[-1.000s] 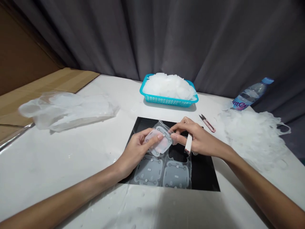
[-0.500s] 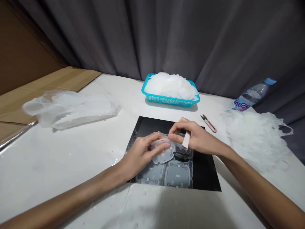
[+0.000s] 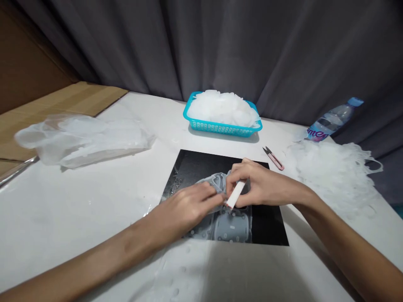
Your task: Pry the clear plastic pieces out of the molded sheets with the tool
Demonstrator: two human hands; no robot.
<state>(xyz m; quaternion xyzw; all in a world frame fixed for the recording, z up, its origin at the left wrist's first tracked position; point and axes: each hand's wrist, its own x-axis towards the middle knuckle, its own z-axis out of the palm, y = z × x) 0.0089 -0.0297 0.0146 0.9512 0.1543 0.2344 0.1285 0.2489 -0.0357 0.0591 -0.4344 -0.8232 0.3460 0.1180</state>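
Note:
A black board (image 3: pixel 269 226) lies on the white table with a translucent, soft-looking moulded sheet (image 3: pixel 233 228) on it, divided into rounded panels. My left hand (image 3: pixel 192 205) is closed, its fingertips bent over a translucent piece (image 3: pixel 217 181) of that sheet, most of which it covers. Touching or nearly touching those fingertips, my right hand (image 3: pixel 258 184) is curled round a slim white stick-like tool (image 3: pixel 236 195) with a reddish end. The tool's working tip is hidden by my fingers.
Behind the board stands a turquoise basket (image 3: pixel 220 129) heaped with white translucent pieces (image 3: pixel 220 107). Pink thread snips (image 3: pixel 273 159) lie to the right, near a pile of translucent scraps (image 3: pixel 333 176) and a tilted water bottle (image 3: pixel 330 121). A plastic bag (image 3: pixel 94 140) lies left, by cardboard (image 3: pixel 94 98).
My left hand has turned palm-down over the translucent piece it held up. My right hand has closed in, and the white tool has shifted left and down. The view has moved slightly.

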